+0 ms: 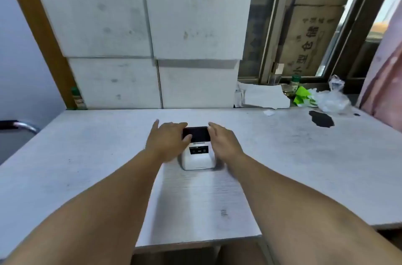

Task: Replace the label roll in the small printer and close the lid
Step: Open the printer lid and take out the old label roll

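A small white printer (196,159) with a dark lid (196,133) stands on the white table (87,156), near its middle. My left hand (168,140) rests against the printer's left side, its thumb lying on the dark lid's left edge. My right hand (224,140) is at the printer's right side with fingers spread and pointing away from me; whether it touches the printer I cannot tell. No label roll is visible. The lid looks down, though my hands hide its side edges.
White boxes (152,47) are stacked against the back edge of the table. At the back right lie torn paper (264,96), a green wrapper (302,96), a clear plastic bag (332,99), small bottles and a dark patch (322,119). A window frame stands behind.
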Motion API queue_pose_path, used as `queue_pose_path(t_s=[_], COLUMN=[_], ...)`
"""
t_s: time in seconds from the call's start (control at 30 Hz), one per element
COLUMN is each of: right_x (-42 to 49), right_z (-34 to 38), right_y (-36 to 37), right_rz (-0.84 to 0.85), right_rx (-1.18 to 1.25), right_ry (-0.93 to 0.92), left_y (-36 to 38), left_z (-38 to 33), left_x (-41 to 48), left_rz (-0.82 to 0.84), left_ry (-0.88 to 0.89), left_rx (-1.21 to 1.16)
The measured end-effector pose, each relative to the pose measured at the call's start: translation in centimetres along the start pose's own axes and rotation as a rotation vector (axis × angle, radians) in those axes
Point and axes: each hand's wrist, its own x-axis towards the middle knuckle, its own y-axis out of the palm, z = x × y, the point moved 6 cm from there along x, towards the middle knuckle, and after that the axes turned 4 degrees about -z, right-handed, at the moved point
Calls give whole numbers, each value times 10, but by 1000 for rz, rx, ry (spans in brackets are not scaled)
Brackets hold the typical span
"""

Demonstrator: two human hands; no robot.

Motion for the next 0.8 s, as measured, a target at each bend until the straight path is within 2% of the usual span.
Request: queue_pose_path(t_s=[0.1, 0.23, 0.33, 0.53, 0.6, 0.8], right_x=[-14, -2, 3, 11, 10, 3], right_z=[-27, -38, -40, -36, -38, -39], right_y=[7, 12, 15, 22, 21, 19], right_rz=[-75, -73, -78, -138, -137, -91], right_rx=[40, 89, 95, 40, 62, 248], right_ry=[46, 142, 199, 200, 201, 225], left_y=[9, 23, 29, 28, 28, 31], left_z=[21, 24, 22, 38, 38, 24], left_x=[-13, -19, -23, -19, -21, -25], left_rz=[-79, -108, -147, -176, -154, -111], left_ry=[-9, 30, 41, -108, -109, 76], left_rx=[-28, -187, -219, -345, -383, -191])
